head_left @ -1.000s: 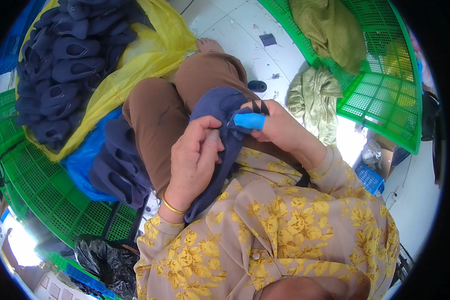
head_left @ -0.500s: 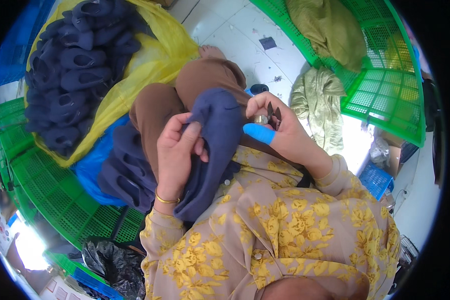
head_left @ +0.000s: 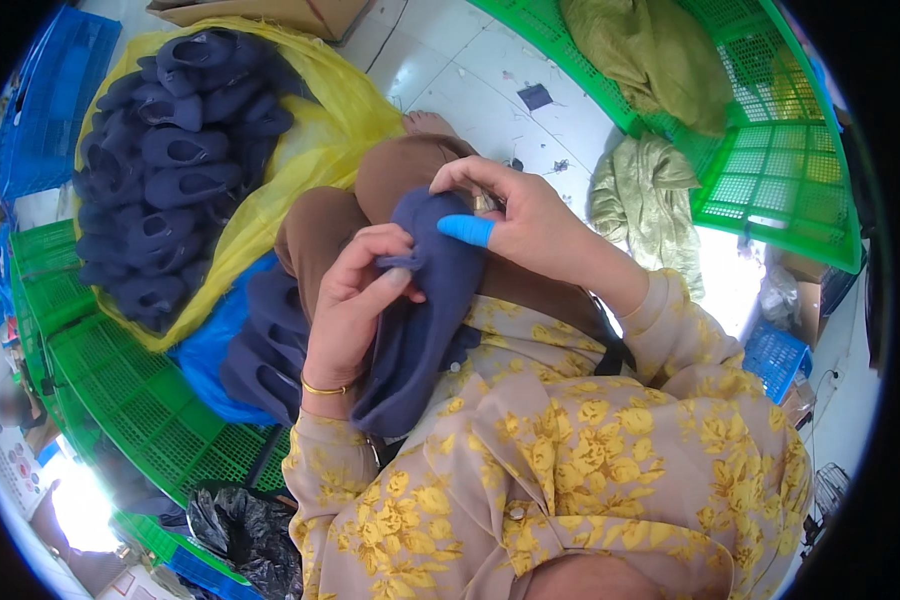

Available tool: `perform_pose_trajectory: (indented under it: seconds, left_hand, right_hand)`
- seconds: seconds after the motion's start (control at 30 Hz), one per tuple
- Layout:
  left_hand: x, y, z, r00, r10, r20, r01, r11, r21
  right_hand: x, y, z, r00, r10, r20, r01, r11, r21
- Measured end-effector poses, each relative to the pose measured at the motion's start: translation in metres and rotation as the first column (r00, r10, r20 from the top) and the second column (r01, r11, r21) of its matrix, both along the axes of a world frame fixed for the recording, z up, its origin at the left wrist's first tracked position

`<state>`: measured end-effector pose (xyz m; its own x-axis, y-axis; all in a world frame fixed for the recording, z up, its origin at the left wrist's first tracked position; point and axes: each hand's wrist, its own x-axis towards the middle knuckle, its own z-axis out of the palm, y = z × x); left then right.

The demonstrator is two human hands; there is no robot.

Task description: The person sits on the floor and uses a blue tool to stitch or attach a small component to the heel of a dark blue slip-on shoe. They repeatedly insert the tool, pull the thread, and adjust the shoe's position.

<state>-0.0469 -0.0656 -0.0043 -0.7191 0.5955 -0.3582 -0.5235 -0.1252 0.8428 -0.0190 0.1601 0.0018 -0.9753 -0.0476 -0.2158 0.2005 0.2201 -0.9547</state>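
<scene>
A dark blue slipper-shaped shoe upper [head_left: 440, 290] lies over my lap, its rounded end up between my hands. My left hand [head_left: 355, 300], with a gold bangle at the wrist, pinches a raised fold of its fabric between thumb and fingers. My right hand [head_left: 530, 225] is closed over the upper's far end, the blue-taped thumb on the cloth and the index finger curled at the edge. A small brass-coloured metal piece [head_left: 483, 203] shows between those fingers. The dark blades seen earlier in this hand are now hidden.
Many similar uppers [head_left: 185, 150] fill a yellow plastic bag [head_left: 335, 135] at the far left. Others [head_left: 265, 340] lie beside my left leg on blue plastic, against a green basket [head_left: 140, 390]. Another green basket [head_left: 770, 190] with olive cloth [head_left: 650, 60] stands far right.
My right hand has moved left onto the upper, and the dark blades in it have gone out of sight. My left hand still pinches the fabric. The view has shifted slightly.
</scene>
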Motion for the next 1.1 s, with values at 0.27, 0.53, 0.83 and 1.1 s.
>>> perform_pose_trajectory:
  seconds: [0.27, 0.53, 0.83, 1.1]
  left_hand:
    - [0.001, -0.008, -0.017, 0.991, -0.010, -0.134, 0.022, 0.996, 0.090]
    - [0.004, -0.006, -0.011, 0.982, 0.176, -0.062, -0.169, 0.979, 0.112]
    - [-0.008, -0.008, -0.005, 0.742, -0.317, -0.590, -0.003, 0.879, -0.476]
    - [-0.010, 0.003, -0.004, 0.997, 0.036, 0.071, -0.020, 0.977, -0.212]
  right_hand:
    - [-0.008, -0.002, 0.006, 0.946, 0.298, -0.131, -0.241, 0.911, 0.334]
    - [-0.011, 0.004, 0.028, 0.860, 0.495, 0.126, -0.491, 0.734, 0.469]
    - [0.011, 0.030, 0.030, 0.711, 0.683, 0.166, -0.629, 0.724, -0.284]
    - [0.019, -0.002, 0.026, 0.971, 0.199, -0.131, -0.229, 0.931, -0.284]
